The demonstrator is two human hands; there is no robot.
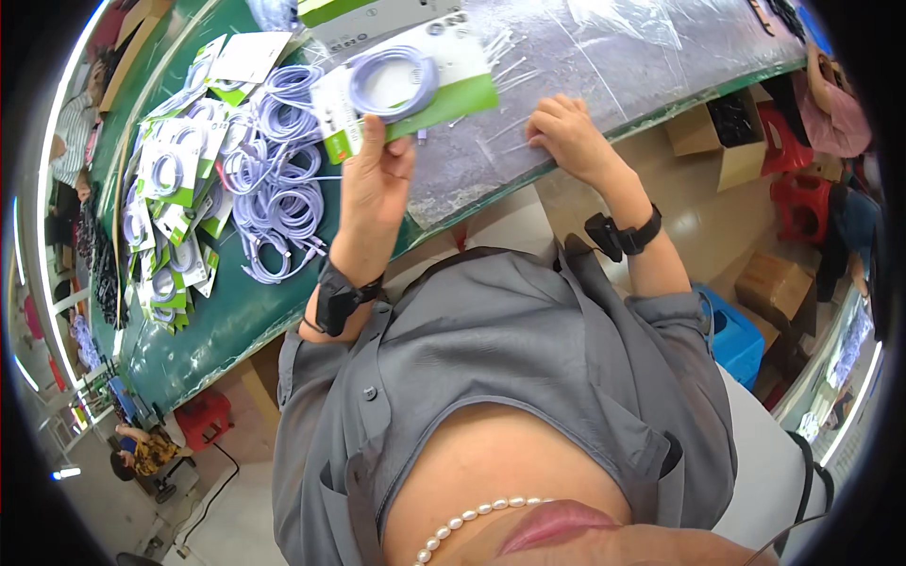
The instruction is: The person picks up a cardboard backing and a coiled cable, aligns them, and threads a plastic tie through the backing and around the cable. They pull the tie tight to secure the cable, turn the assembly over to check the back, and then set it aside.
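Observation:
My left hand (379,174) grips the lower edge of a white and green packaging card (462,61), thumb on its front. A coiled lilac cable (393,80) lies against the card's face. Over the near part of the grey work surface, my right hand (571,137) has its fingers curled together. Thin white ties (514,74) lie scattered beyond it, and one reaches close to its fingertips; whether the fingers hold it is hidden. Left of my left hand are loose coiled lilac cables (283,203) and a heap of carded cables (165,174).
The green table (236,330) has an edge running in front of my body. A green and white box (344,21) stands beyond the card. An open carton (741,141), red stools (802,208) and a blue stool (731,335) are on the right. Other people sit around.

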